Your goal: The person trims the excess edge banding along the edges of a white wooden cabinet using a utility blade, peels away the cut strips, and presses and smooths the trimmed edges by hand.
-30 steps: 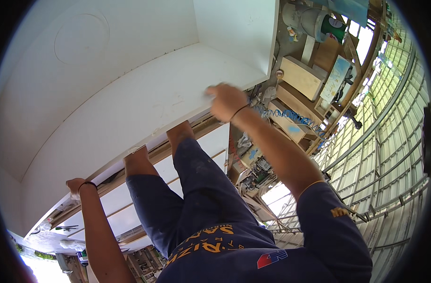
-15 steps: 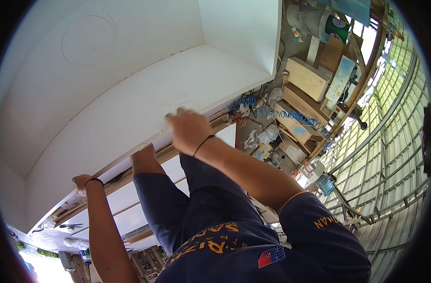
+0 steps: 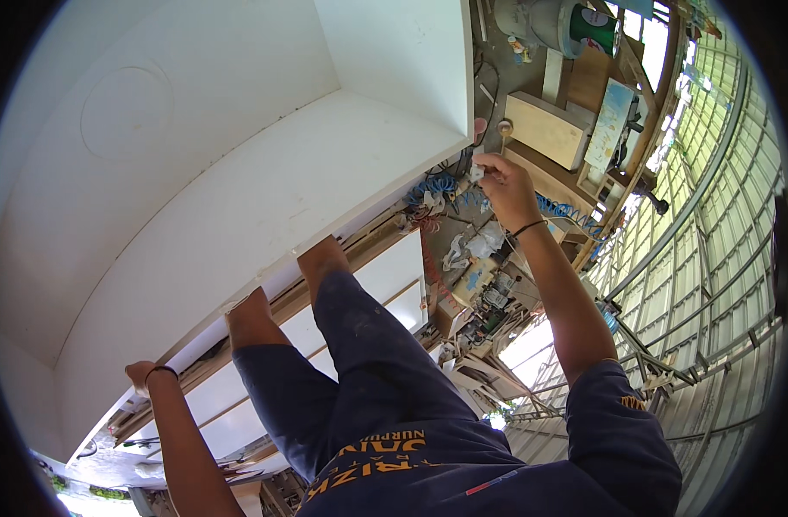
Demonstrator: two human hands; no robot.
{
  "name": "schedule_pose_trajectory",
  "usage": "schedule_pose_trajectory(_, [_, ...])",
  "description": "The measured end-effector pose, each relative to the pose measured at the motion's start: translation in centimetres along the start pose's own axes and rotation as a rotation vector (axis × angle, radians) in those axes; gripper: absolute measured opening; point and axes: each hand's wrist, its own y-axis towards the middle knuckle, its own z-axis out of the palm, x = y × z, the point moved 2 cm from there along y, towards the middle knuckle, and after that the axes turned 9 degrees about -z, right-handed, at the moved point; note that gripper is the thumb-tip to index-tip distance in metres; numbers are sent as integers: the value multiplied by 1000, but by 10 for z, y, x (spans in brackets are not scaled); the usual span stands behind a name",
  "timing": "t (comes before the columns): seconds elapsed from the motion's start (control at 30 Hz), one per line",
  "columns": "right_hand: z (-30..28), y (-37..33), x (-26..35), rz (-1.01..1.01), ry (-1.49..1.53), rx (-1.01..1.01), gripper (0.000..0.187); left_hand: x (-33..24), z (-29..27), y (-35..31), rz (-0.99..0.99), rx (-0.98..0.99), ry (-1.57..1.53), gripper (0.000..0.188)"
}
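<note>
A large white box-like cabinet (image 3: 264,207) spreads before me, its inside facing up toward me. At its near edge, on the left, my left hand (image 3: 140,376) is closed round the rim, with most of the fingers hidden. My right hand (image 3: 510,191) is out past the cabinet's right corner, over the cluttered floor. Between its thumb and fingers is a small pale piece (image 3: 477,171), too small to tell its kind. The cabinet's inner face bears a faint round outline (image 3: 127,112) and small marks along its seam.
Long white panels (image 3: 230,431) with wooden strips lie beneath the near edge, by my legs. To the right are a coiled blue hose (image 3: 437,185), plastic scraps (image 3: 487,239), a pale wooden box (image 3: 545,129) and a green container (image 3: 594,28). A corrugated wall (image 3: 713,284) stands beyond.
My right hand has swung from above the cabinet's near edge to the right, beyond its corner. The left hand stays at the rim. The whole view has shifted slightly.
</note>
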Motion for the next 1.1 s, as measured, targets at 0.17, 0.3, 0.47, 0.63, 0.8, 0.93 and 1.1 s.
schedule_pose_trajectory(0.17, [-9, 10, -19, -345, -616, -56, 20, 0, -6, -3, -18, -10, -38, 40])
schedule_pose_trajectory(0.3, [20, 15, -15, 73, -116, -62, 21, -4, -13, -28, -110, 12, -275, 49])
schedule_pose_trajectory(0.47, [89, 2, 32, -105, -412, 85, 18, 7, -3, 3, -207, -35, -419, 50])
schedule_pose_trajectory(0.63, [120, -5, 49, -227, -431, 179, 17, 8, -3, 5, -211, -4, -441, 48])
schedule_pose_trajectory(0.8, [78, 21, 23, -215, -748, 102, 20, -1, -17, -34, -294, 48, -636, 49])
schedule_pose_trajectory(0.93, [13, 63, -23, -169, -932, 49, 21, 1, -8, -20, -264, 56, -670, 52])
schedule_pose_trajectory(1.1, [23, 56, -6, -184, -965, 31, 19, 7, -4, -2, -238, 75, -563, 58])
